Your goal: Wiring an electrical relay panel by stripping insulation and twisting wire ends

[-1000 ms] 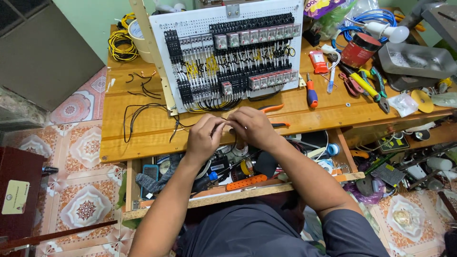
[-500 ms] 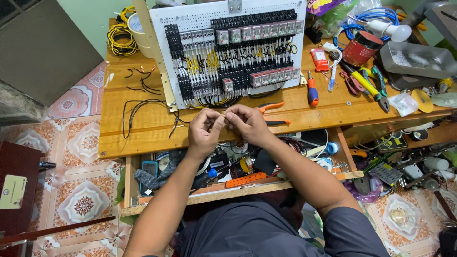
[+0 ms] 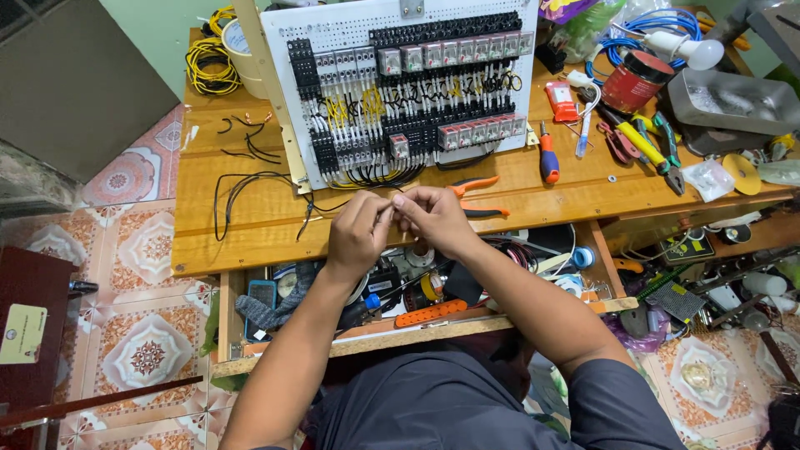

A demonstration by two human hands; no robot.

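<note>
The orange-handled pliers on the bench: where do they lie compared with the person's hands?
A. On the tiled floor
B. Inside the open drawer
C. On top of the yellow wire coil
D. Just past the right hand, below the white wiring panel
D: the orange-handled pliers lie on the wooden bench just beyond the right hand, below the white wiring panel.

A person's two bare hands meet over the front edge of a wooden workbench (image 3: 250,233). The left hand (image 3: 358,233) and right hand (image 3: 433,218) pinch something small between their fingertips, too small to identify. Just behind the hands stands a white perforated control panel (image 3: 400,83), tilted back, packed with relays and black and yellow wiring. Orange-handled pliers (image 3: 475,196) lie beside the panel's lower right corner. Loose black wires (image 3: 237,187) lie left of the panel. An open drawer (image 3: 417,300) of tools sits below the hands.
</note>
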